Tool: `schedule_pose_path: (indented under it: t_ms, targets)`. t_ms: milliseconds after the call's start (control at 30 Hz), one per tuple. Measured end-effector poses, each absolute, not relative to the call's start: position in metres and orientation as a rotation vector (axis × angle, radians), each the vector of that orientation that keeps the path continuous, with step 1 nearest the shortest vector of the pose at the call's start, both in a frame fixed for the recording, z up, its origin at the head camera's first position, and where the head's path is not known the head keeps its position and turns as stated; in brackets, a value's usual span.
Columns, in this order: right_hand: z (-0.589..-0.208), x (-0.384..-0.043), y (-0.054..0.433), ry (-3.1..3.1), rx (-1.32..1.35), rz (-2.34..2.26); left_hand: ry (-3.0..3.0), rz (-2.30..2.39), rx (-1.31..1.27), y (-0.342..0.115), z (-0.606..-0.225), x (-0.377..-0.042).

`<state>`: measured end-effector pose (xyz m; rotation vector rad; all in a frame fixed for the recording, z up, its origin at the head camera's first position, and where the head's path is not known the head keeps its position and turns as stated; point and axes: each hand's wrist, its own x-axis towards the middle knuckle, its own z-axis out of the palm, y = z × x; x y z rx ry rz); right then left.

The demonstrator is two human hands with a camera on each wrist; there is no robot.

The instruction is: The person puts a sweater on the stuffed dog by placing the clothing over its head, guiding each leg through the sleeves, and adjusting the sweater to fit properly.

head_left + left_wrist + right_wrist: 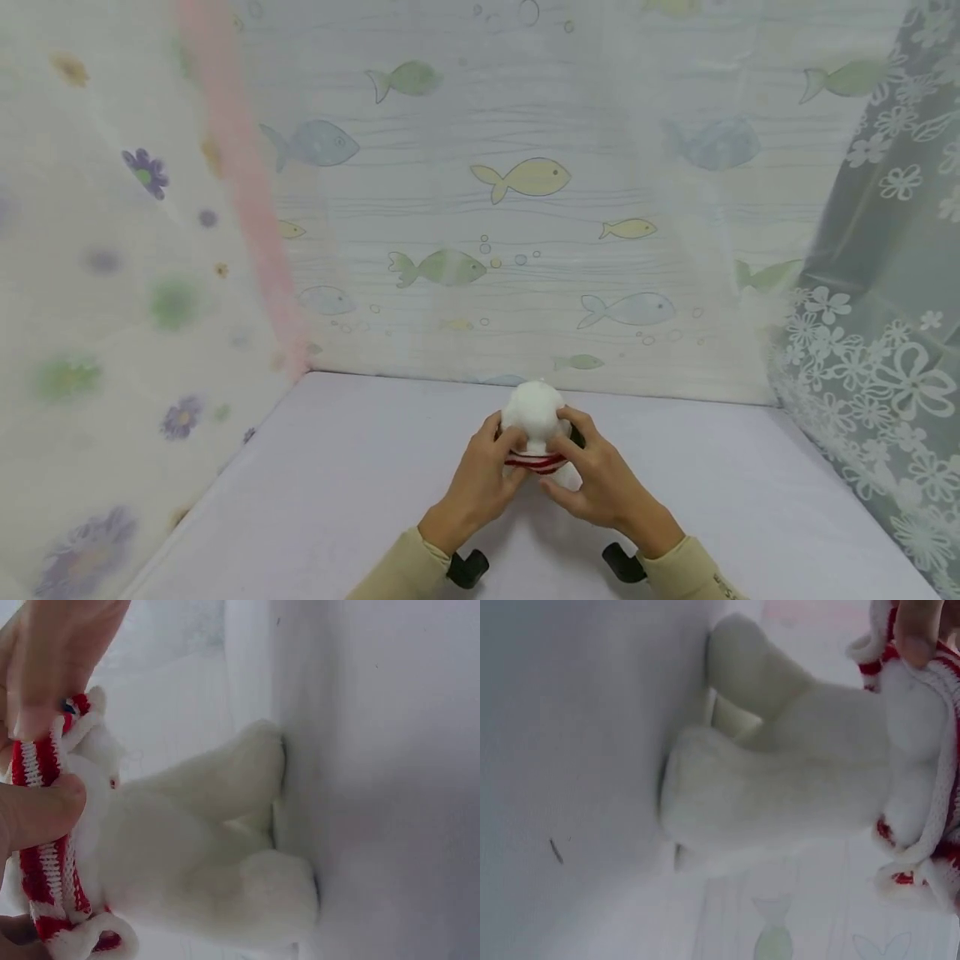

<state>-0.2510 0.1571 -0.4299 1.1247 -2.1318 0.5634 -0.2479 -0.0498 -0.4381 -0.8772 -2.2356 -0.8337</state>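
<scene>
A white plush toy [534,408] stands upright on the table, its back of the head toward me in the head view. Bunched around its upper body is a red-and-white striped knitted sweater [536,462]. My left hand [482,471] grips the knit at the left side, and my right hand [602,477] grips it at the right side. In the left wrist view a thumb presses on the sweater [46,859]. Below the knit, the toy's white body and legs [187,862] are bare. Fingertips pinch the sweater's rolled white edge [939,817] in the right wrist view.
A white cloth covers the table [360,467]. Behind it hangs a curtain with fish prints [534,177]. Flowered sheets [180,417] close off the left side, and a grey lace-patterned one [900,367] the right. Black wrist-camera mounts [468,569] show below the wrists.
</scene>
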Motion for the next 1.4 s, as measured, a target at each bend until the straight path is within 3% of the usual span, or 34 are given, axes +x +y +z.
schedule_pose_path:
  t_ms: [567,1400]
  targets:
    - [-0.433,-0.253,0.153,-2.123,1.173,0.558,-2.229,-0.92,-0.878,-0.054,-0.444,-0.248]
    - [-0.417,-0.244,0.148,-1.997,1.123,0.547,-2.113,-0.805,-1.058,-0.056,-0.422,-0.243]
